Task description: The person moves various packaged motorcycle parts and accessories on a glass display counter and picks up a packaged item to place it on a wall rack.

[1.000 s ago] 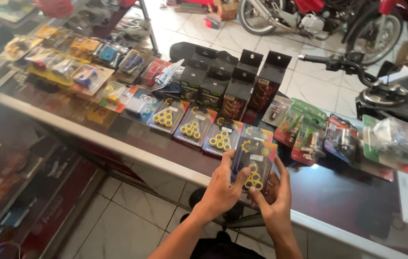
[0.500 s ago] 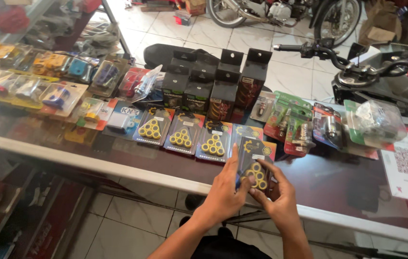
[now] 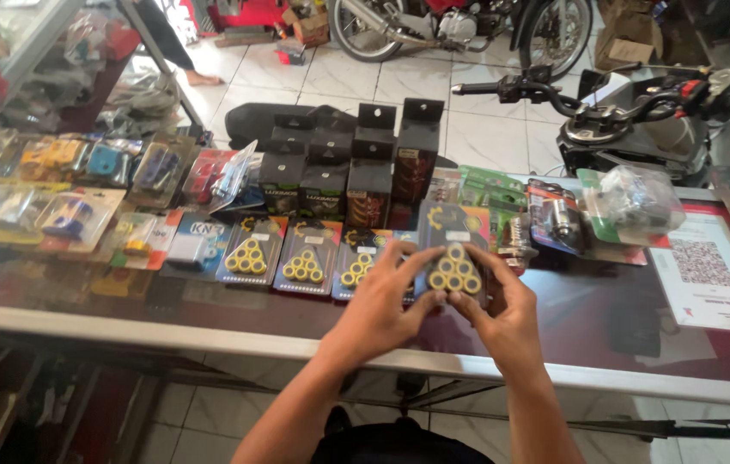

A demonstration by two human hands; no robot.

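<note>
Two hands: left hand (image 3: 380, 302) and right hand (image 3: 502, 316), both closed on one dark blister card of six yellow rollers (image 3: 454, 258), held above the glossy dark-red glass counter (image 3: 588, 314).
Grip: fingertips pinching the card's lower edges from either side; thumbs at the front, beside the roller triangle.
Left of grip: three matching yellow-roller cards (image 3: 305, 255) lying flat in a row, the closest just beside the left fingers.
Beyond grip: black hanging boxes (image 3: 370, 176) upright; green and red packets (image 3: 492, 187) behind the held card.
Right of grip: clear plastic bag of parts (image 3: 635, 199), white printed sheet (image 3: 708, 271).
Risk: light fingertip pinch only, so card likely to slip and drop onto the row below, knocking neighbours askew.
Risk cause: smooth packaging, top-heavy card tilted upright.
</note>
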